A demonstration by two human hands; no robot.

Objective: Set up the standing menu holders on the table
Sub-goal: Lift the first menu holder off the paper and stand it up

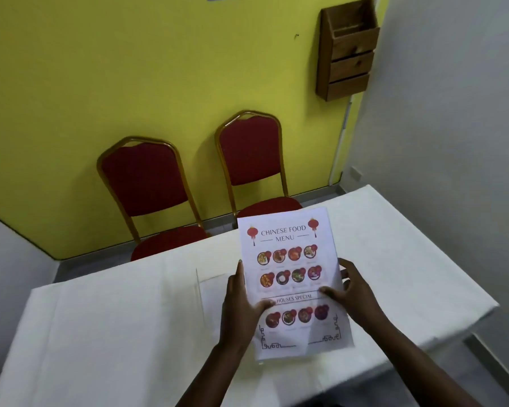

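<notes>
Both hands grip the menu holder (293, 277), left hand (241, 304) & right hand (351, 292) at its edges; lower it level so base sits flat on tabletop (115, 333).

we saw a yellow wall (130, 69) — two red chairs (147, 183) against it, a wooden wall rack (347, 51), and a white-clothed table (115, 333).

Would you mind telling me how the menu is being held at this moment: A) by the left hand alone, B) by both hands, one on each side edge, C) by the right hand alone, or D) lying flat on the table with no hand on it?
B: the left hand grips the left edge of the menu and the right hand the right edge, above the table.
</notes>
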